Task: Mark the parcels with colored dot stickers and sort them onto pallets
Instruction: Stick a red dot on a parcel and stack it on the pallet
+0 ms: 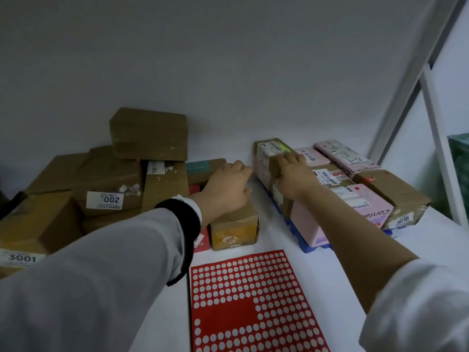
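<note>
My right hand point(291, 174) grips a brown parcel with a white label point(269, 153), standing on its end at the far left of a blue pallet point(312, 247). Pink and brown parcels point(360, 199) fill that pallet, and some carry red dots. My left hand point(228, 186) rests on a small brown box with an orange front point(236, 232), fingers curled over its far edge. A red sticker sheet point(253, 306) with many dots peeled off lies flat on the white table in front of me.
A heap of unsorted brown cartons point(109, 184), labelled 1002 and 3001, fills the left side. Red flat items point(200, 242) lie beside the orange-fronted box. A white metal frame point(436, 138) and a green box point(459, 168) stand at the right. The white wall lies close behind.
</note>
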